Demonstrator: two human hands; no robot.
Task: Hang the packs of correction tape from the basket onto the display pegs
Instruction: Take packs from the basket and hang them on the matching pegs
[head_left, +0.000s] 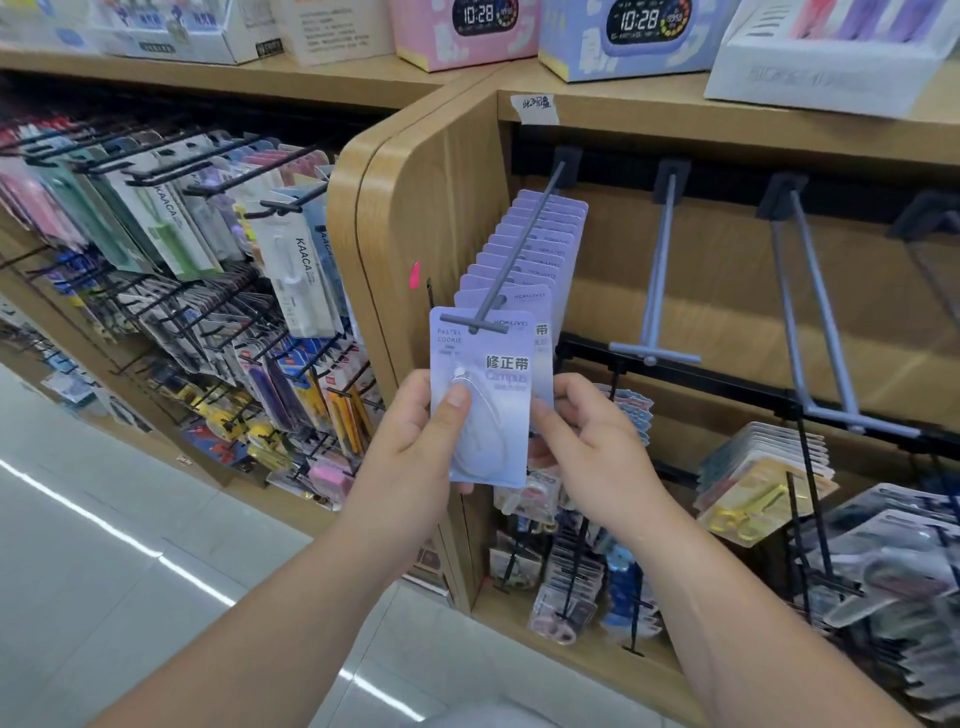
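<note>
A lavender pack of correction tape (491, 395) is held up at the tip of the leftmost grey peg (511, 260), its top edge right at the peg's cross-bar. My left hand (415, 441) pinches the pack's left side, thumb on its front. From the right, my right hand (587, 441) holds the pack's other edge. Several identical lavender packs (540, 244) hang in a row behind it on the same peg. The basket is out of view.
Two bare grey pegs (657, 291) (821, 322) stick out to the right. Below them hang packs of scissors (763, 483) on black hooks. To the left, a rack of pens and stationery (208, 270) fills the neighbouring shelf. Boxed clocks (639, 31) stand on top.
</note>
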